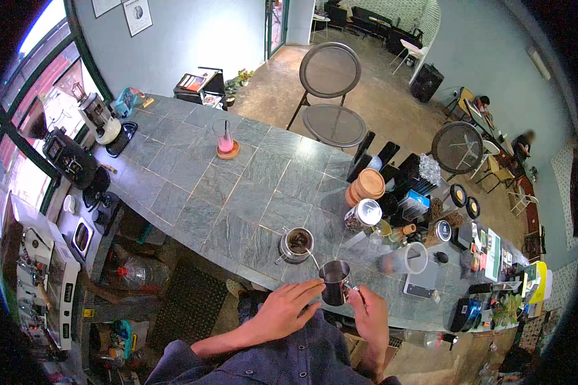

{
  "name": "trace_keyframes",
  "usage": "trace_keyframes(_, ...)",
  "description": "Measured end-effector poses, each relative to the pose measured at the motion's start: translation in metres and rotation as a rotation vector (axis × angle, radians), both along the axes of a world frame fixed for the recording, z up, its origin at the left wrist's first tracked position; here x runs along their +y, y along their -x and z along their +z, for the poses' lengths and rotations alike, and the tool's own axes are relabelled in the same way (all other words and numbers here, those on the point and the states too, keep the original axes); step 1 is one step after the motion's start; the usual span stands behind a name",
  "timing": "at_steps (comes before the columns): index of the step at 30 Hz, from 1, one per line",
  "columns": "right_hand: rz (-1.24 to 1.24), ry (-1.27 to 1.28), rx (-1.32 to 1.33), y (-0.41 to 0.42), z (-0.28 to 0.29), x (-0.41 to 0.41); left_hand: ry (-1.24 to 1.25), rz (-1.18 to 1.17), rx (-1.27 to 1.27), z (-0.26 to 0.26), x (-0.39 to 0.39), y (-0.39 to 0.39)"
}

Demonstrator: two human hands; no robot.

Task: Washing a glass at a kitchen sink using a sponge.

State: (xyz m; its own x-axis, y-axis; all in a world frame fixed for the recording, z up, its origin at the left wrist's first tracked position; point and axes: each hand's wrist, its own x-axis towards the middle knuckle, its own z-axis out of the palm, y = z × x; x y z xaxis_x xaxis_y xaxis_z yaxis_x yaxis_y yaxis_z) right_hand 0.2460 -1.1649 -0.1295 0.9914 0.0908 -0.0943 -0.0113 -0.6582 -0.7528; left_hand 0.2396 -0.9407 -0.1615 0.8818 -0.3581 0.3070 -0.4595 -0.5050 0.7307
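Note:
My right hand [370, 314] grips the handle of a shiny metal gooseneck pouring pot [334, 284], held at the counter's near edge. My left hand [289, 308] lies flat beside the pot, its outstretched fingertips at the pot's left side near the spout. The thin spout reaches up and left to a coffee dripper [297, 241] with dark wet grounds in it. Under the dripper is a vessel [293, 258], mostly hidden from above. Whether water is flowing from the spout cannot be made out.
A grey tiled counter [250, 187] carries a glass of pink drink [225, 143] on a wooden coaster [229, 153]. To the right stand a lidded jar [363, 214], a clear plastic jug [409, 259] and a flat scale [421, 279]. Coffee grinders [70, 159] line the left; two people sit far off.

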Motion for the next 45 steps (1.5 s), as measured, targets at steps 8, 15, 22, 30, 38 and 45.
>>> trace_keyframes(8,0.027,-0.008,0.008,-0.002,-0.007,0.002,-0.015,0.045,0.038,0.016,0.006,0.002)
trace_keyframes(15,-0.038,-0.022,0.005,-0.001,-0.005,-0.004,0.01,0.027,0.006,0.012,-0.004,-0.001)
trace_keyframes(22,0.006,0.005,0.024,0.002,-0.006,-0.004,-0.003,0.011,0.03,0.007,-0.001,0.002)
trace_keyframes(30,0.027,-0.013,-0.007,0.0,-0.006,0.001,0.007,0.054,-0.009,0.011,0.002,0.004)
trace_keyframes(38,0.0,0.006,-0.013,0.003,-0.015,-0.009,-0.011,0.019,0.05,0.007,-0.004,0.002)
trace_keyframes(45,0.042,-0.058,0.003,0.005,-0.009,-0.004,-0.001,0.057,0.006,0.007,0.0,0.008)
